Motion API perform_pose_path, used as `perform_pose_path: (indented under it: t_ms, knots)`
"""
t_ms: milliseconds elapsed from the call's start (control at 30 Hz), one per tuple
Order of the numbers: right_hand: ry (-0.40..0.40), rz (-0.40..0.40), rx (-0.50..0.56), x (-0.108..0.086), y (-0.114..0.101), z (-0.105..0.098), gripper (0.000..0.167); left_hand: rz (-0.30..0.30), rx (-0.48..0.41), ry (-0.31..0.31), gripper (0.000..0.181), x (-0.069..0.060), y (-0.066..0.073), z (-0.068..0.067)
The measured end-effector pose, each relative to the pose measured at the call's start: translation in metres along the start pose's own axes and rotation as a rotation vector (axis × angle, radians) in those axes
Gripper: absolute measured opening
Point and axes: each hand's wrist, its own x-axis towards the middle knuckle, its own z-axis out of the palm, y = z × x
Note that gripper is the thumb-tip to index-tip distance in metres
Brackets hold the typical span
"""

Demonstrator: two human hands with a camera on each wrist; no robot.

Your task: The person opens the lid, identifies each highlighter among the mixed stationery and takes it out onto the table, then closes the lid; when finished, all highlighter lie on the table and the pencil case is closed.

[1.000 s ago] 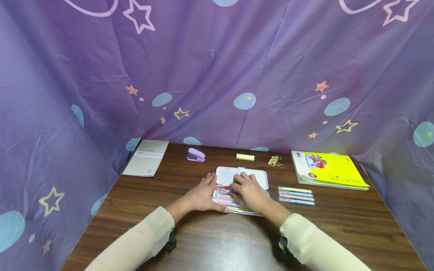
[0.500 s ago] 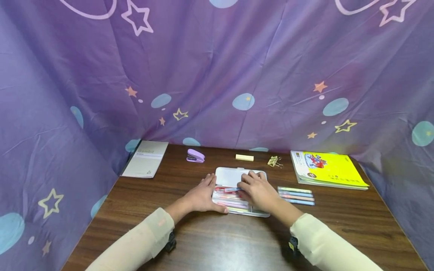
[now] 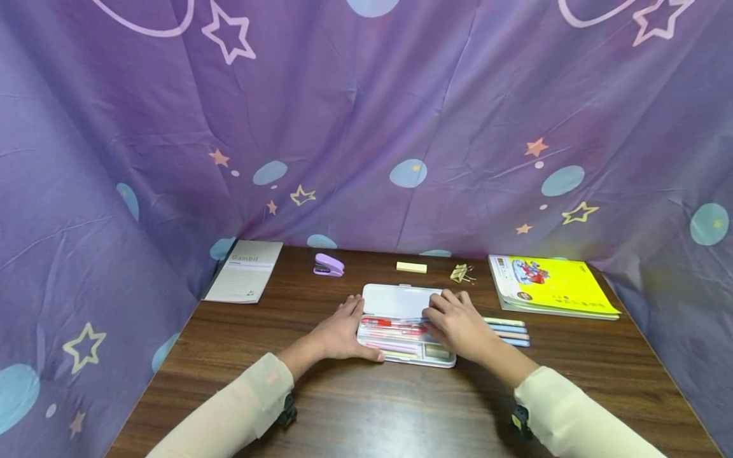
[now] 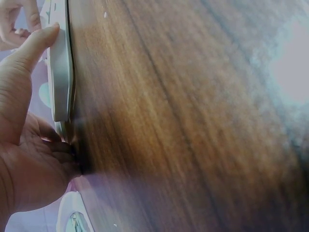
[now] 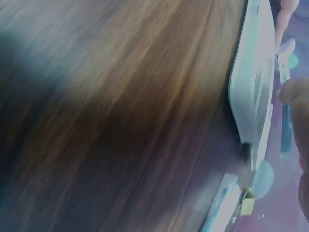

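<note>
This is a desk set up for writing or schoolwork, standing in a corner closed off by hanging cloth. The dark wood-grain tabletop carries stationery: a lavender stapler, a grey-white notebook marked "Gambit", a row of slim pens and an open white pencil case with more pens inside. A stack of books with a bright yellow illustrated cover lies at the right. Creased purple fabric, printed with stars and blue ovals, hangs behind the desk and along both sides like a booth. It hides the room beyond, so whether that is a home, classroom, office or studio cannot be told.
</note>
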Motion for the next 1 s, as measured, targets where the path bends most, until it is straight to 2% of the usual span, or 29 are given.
perform_pose_path:
  t_ms: [167, 400, 600, 1000]
  knots:
    - [-0.003, 0.016, -0.009, -0.013, 0.008, -0.004, 0.024, -0.003, -0.007, -0.004, 0.144, 0.0, 0.001, -0.001]
    - [-0.048, 0.052, -0.037, -0.032, 0.014, -0.014, 0.026, -0.001, -0.006, -0.002, 0.145, 0.0, 0.001, 0.0]
    - [-0.031, 0.051, -0.056, -0.047, 0.021, -0.022, 0.028, -0.002, 0.001, 0.0, 0.145, 0.001, 0.001, 0.0]
    - [-0.053, 0.103, -0.074, -0.083, 0.035, -0.033, 0.031, -0.002, -0.001, 0.005, 0.146, 0.0, 0.001, 0.001]
